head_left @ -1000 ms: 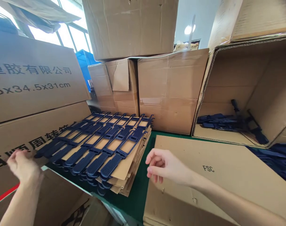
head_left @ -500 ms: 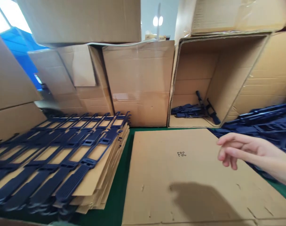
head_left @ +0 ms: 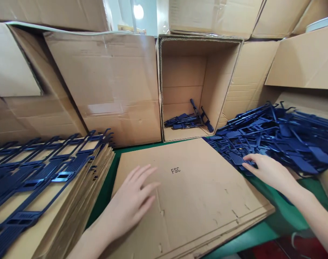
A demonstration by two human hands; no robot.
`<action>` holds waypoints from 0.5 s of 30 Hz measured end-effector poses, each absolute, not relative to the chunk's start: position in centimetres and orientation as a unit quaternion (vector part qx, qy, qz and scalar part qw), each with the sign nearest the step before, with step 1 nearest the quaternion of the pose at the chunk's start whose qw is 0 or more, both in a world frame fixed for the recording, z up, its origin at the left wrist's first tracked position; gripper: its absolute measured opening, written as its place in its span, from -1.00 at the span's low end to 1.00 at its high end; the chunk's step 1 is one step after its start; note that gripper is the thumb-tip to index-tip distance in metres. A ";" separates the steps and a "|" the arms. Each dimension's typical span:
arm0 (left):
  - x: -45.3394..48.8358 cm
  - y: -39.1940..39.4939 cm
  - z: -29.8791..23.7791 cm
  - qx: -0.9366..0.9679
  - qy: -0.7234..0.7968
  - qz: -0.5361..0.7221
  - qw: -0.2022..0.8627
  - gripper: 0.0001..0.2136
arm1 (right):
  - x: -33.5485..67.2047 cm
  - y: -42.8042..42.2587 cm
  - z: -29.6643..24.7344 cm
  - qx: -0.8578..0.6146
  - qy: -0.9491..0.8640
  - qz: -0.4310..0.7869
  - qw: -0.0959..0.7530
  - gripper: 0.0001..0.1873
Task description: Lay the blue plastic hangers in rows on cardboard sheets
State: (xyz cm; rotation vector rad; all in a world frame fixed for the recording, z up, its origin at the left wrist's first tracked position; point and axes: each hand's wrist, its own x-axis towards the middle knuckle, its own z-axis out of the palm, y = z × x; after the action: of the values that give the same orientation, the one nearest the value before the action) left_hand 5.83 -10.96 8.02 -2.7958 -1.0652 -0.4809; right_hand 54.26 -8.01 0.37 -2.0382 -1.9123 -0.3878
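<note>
My left hand [head_left: 137, 196] is spread open over the left part of a flat cardboard sheet [head_left: 196, 194] printed "FSC". I cannot tell whether its fingers touch the board. At the near edge of a loose pile of dark blue plastic parts [head_left: 261, 138], my right hand [head_left: 263, 169] pinches the end of a ribbed blue plastic part [head_left: 235, 157] between thumb and forefinger. Its other fingers are mostly hidden. On the left, similar blue plastic frames [head_left: 64, 176] with hooked ends lie side by side on a stack of cardboard sheets [head_left: 80, 205].
An open cardboard box [head_left: 184, 75] on its side holds several blue parts [head_left: 191, 120]. Closed cartons [head_left: 118, 90] form a wall behind the green tabletop [head_left: 285, 223]. A carton flap [head_left: 306, 61] overhangs the pile at right.
The view has swung to the right. My left hand has come into view over the cardboard. My right hand has moved from above the sheet's right side to the blue pile.
</note>
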 end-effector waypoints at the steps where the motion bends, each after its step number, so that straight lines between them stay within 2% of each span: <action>1: 6.0 -9.9 7.8 -0.915 -0.366 -0.163 0.048 -0.68 | 54.0 -7.6 0.4 -0.709 -0.674 -0.141 0.152 -0.68; 7: 6.7 -5.0 5.9 -0.898 -0.417 -0.138 0.038 -0.70 | 52.3 -4.1 1.6 -0.706 -0.687 -0.145 0.097 -0.59; 15: 6.3 -3.6 3.6 -0.892 -0.444 -0.080 -0.023 -0.55 | 50.5 -0.4 1.7 -0.726 -0.678 -0.107 0.024 -0.52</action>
State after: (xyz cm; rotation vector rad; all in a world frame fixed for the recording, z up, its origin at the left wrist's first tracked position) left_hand 6.31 -3.59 3.61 -2.8445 -1.4142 -0.2536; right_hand 50.54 -0.41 1.68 -2.2476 -2.0990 -0.3298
